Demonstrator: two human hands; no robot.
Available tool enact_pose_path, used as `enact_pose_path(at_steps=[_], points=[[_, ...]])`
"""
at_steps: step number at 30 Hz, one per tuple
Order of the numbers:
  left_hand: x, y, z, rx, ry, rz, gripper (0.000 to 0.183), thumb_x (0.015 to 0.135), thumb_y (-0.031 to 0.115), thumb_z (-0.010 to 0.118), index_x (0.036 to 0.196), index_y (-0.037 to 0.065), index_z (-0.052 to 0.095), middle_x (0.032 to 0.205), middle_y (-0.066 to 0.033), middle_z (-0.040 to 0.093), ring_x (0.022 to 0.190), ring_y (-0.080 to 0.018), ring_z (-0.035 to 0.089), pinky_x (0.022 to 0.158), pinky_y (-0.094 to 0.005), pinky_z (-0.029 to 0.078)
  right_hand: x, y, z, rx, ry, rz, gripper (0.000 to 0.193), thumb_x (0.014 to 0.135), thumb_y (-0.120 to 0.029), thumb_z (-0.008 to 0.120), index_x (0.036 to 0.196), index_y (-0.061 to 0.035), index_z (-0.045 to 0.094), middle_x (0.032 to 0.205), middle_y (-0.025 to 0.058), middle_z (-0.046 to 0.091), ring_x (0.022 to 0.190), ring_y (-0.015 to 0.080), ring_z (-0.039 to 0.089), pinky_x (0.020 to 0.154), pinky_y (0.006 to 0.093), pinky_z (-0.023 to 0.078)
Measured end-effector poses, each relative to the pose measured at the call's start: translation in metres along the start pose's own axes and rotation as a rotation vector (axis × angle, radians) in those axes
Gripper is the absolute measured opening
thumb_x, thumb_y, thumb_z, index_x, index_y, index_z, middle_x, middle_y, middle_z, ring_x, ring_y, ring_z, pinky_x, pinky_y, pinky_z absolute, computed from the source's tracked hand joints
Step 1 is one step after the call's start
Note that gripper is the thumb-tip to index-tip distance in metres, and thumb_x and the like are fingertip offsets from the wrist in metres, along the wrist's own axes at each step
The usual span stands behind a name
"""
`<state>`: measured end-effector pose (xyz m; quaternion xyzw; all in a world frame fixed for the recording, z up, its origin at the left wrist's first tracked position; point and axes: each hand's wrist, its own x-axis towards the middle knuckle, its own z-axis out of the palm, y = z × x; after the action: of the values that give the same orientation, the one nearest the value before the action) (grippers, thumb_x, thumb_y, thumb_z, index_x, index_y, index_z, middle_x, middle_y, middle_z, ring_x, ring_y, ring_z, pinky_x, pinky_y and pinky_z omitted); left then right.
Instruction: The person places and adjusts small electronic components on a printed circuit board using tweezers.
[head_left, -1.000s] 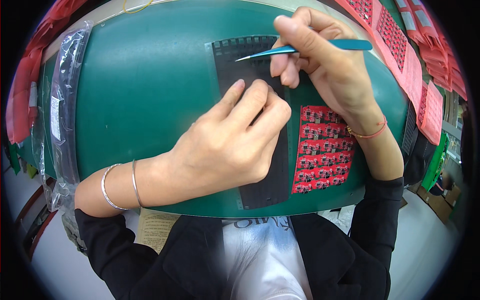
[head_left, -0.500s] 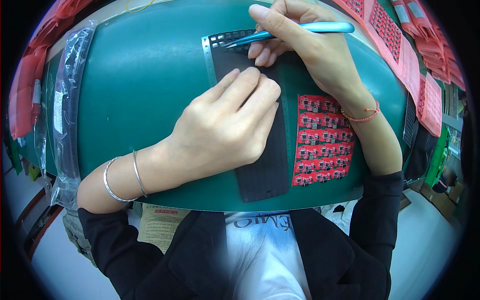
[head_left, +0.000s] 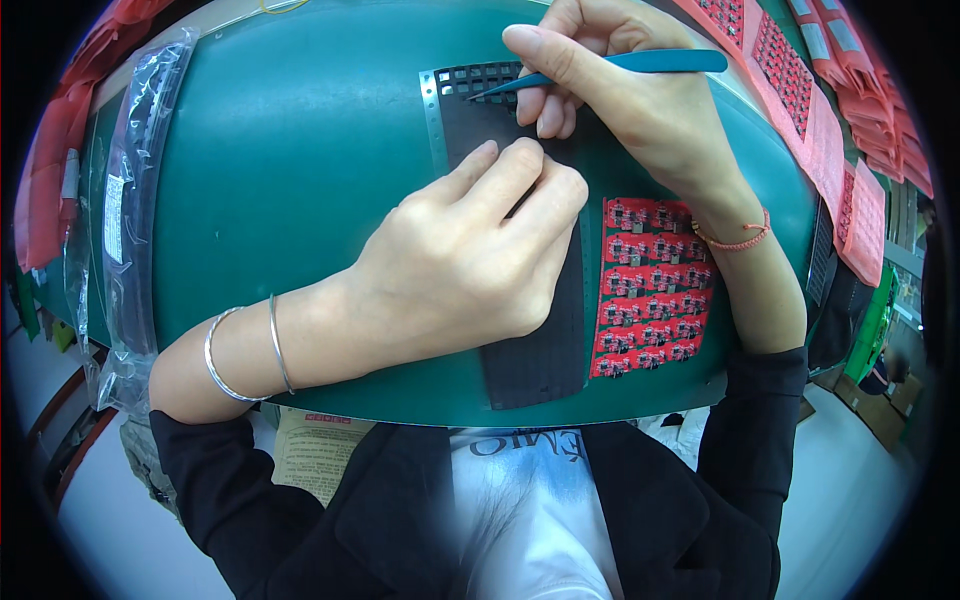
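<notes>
Holding smooth, thin blue tweezers (head_left: 665,62) in the right hand (head_left: 625,95), with thumb and fingers closed around the middle. Wide and flat at the back, then going down to a sharp, dark tip. Lying side to side over the far end of a dull black sheet (head_left: 535,365), with the tip to the left and a bit toward the body. Very near rows of small square pockets (head_left: 460,75) there; hard to tell touching from hovering. Some pale inside, but too small to make out. Bending the left hand (head_left: 465,245) over the middle of the black sheet, fingertips close together; cannot tell pinching from just pressing. Long and flat, that sheet, running away from the body and leaning a little left, with tiny round holes along a pale edge. Just to the right, bumpy red circuit boards (head_left: 655,285) in six rows, flat on a smooth green table (head_left: 290,180). At far left, a shiny, crinkly clear plastic bag (head_left: 150,120) with something dark and long inside.
</notes>
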<state>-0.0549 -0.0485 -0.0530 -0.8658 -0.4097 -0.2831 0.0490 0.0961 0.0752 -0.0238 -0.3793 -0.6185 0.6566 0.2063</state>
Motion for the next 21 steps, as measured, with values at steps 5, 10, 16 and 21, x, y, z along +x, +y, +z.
enact_pose_path(at_steps=[5, 10, 16, 21], points=[[0.003, 0.001, 0.004, -0.013, 0.01, -0.006, 0.022, 0.072, 0.004, 0.081, 0.088, -0.007, 0.072, 0.098, -0.0102, 0.066, 0.094, -0.0249, 0.071, 0.068, -0.0306, 0.06, -0.005, -0.001, -0.007, 0.296, -0.053, 0.001, 0.023, 0.103, -0.019, 0.068, 0.092, 0.0, 0.063, 0.076, 0.0121, 0.072, 0.059, 0.0129, 0.068, 0.054, 0.0215, 0.054], [0.007, 0.003, -0.002, -0.034, 0.016, -0.007, 0.02, 0.073, 0.003, 0.081, 0.089, -0.004, 0.072, 0.095, -0.008, 0.065, 0.09, -0.0232, 0.071, 0.066, -0.03, 0.059, -0.02, -0.003, -0.018, 0.493, -0.056, -0.002, 0.022, 0.104, -0.018, 0.065, 0.094, 0.0003, 0.062, 0.076, 0.016, 0.072, 0.057, 0.0168, 0.068, 0.054, 0.0252, 0.057], [0.006, 0.003, -0.002, -0.061, 0.08, 0.02, 0.025, 0.07, 0.002, 0.082, 0.093, -0.003, 0.073, 0.096, -0.0104, 0.068, 0.086, -0.0281, 0.07, 0.071, -0.0351, 0.06, -0.079, 0.013, -0.057, 0.057, 0.001, -0.293, 0.027, 0.11, -0.025, 0.053, 0.094, -0.0026, 0.057, 0.077, 0.0141, 0.069, 0.057, 0.0126, 0.066, 0.053, 0.0213, 0.054], [0.008, 0.036, -0.012, -0.284, 0.024, 0.107, 0.024, 0.072, 0.002, 0.079, 0.094, -0.006, 0.073, 0.095, -0.0164, 0.07, 0.086, -0.0313, 0.072, 0.075, -0.0396, 0.063, -0.104, 0.024, -0.065, 0.135, 0.028, -0.271, 0.027, 0.112, -0.024, 0.047, 0.094, -0.0034, 0.052, 0.078, 0.0172, 0.067, 0.061, 0.0152, 0.067, 0.052, 0.0226, 0.055]])
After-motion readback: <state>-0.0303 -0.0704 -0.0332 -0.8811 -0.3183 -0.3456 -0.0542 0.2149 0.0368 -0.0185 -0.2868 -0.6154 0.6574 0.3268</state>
